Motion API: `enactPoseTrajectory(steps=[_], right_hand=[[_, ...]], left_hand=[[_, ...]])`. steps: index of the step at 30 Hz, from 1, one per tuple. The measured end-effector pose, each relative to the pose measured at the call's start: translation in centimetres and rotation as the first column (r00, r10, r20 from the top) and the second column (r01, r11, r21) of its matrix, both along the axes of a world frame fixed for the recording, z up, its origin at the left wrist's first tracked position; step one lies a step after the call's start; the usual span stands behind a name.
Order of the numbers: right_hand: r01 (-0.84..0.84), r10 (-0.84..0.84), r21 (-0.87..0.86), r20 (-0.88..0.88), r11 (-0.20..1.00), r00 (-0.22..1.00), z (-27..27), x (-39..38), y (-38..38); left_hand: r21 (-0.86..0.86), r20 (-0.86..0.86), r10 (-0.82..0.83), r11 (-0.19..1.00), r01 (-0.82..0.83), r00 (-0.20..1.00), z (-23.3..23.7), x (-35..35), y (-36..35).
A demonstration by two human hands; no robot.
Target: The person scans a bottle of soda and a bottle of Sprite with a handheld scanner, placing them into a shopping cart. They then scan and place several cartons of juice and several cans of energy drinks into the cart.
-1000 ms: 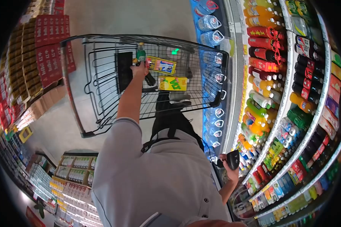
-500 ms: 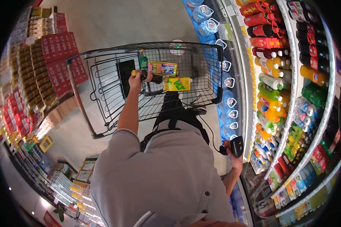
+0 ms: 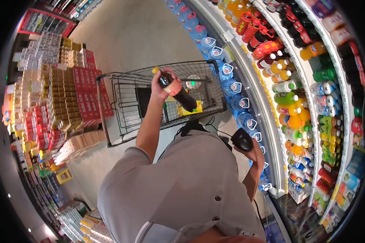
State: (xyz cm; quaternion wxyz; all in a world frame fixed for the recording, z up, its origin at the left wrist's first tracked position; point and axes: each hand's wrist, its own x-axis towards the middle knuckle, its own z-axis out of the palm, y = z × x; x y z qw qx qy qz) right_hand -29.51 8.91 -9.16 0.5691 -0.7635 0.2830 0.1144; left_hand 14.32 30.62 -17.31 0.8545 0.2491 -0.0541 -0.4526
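Observation:
My left hand (image 3: 161, 90) is closed round the neck and upper part of a dark soda bottle (image 3: 185, 99) with a yellow cap and a pinkish label. The bottle is tilted, its base pointing down to the right, above the basket of a wire shopping cart (image 3: 104, 110). Behind it in the cart lies a yellow carton (image 3: 197, 108), partly covered by the bottle. At my right side, my right hand (image 3: 255, 154) grips a black corded handheld scanner (image 3: 243, 140), held apart from the cart.
Large water bottles (image 3: 232, 86) line the floor along the right side. Beyond them rises a cooler shelf (image 3: 280, 77) full of drink bottles. Stacked cans and red boxes (image 3: 90, 91) stand to the left. A yellow stool (image 3: 63, 176) sits on the floor at lower left.
My left hand has raised the soda bottle out of the cart towards me. My right hand has brought the scanner upward and inward. The view has turned, shifting the shelves.

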Motion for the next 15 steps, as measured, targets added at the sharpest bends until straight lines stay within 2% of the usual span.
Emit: enactPoseTrajectory(steps=[1,3,4,5,6,7,8,9,11,13,15], right_hand=[[0.022,-0.022,-0.007,0.008,1.0,1.0,0.9,0.4,-0.3],[-0.144,0.144,-0.014,0.087,0.99,0.986,2.2,0.6,-0.7],[-0.138,0.136,-0.001,0.158,0.99,0.978,1.6,0.4,-0.7],[-0.122,0.122,-0.007,0.156,0.992,0.98,1.9,0.6,-0.9],[-0.152,0.146,0.005,0.243,0.988,0.959,2.3,0.9,-1.1],[-0.185,0.171,0.013,0.329,0.983,0.929,2.7,1.2,-1.2],[-0.203,0.184,0.024,0.332,0.979,0.925,2.7,1.4,-1.4],[-0.196,0.18,0.016,0.329,0.98,0.927,3.0,1.6,-1.4],[-0.166,0.149,0.047,0.253,0.985,0.956,3.9,2.5,-1.2],[-0.149,0.143,0.006,0.24,0.989,0.96,4.7,3.6,-1.1],[-0.133,0.137,-0.034,0.228,0.991,0.964,5.2,4.7,-1.0]], left_hand=[[-0.009,0.137,-0.094,0.995,0.096,0.986,0.4,-0.8,-1.4],[-0.049,0.252,-0.21,0.972,0.229,0.945,1.5,-2.6,-4.1],[-0.104,0.244,-0.261,0.95,0.293,0.934,2.6,-3.6,-5.5],[-0.158,0.237,-0.31,0.923,0.351,0.921,3.2,-4.5,-6.7],[-0.163,0.235,-0.321,0.917,0.363,0.918,3.3,-5.0,-7.6],[-0.301,0.214,-0.389,0.846,0.44,0.896,3.2,-5.4,-8.6],[-0.434,0.204,-0.455,0.751,0.497,0.867,3.1,-5.4,-9.4],[-0.441,0.207,-0.46,0.744,0.502,0.863,2.5,-5.4,-9.9],[-0.471,0.17,-0.364,0.786,0.4,0.916,1.1,-4.8,-10.7],[-0.512,0.181,-0.366,0.757,0.405,0.913,2.3,-4.3,-11.7],[-0.491,0.245,-0.268,0.794,0.358,0.932,3.8,-3.8,-12.4]])
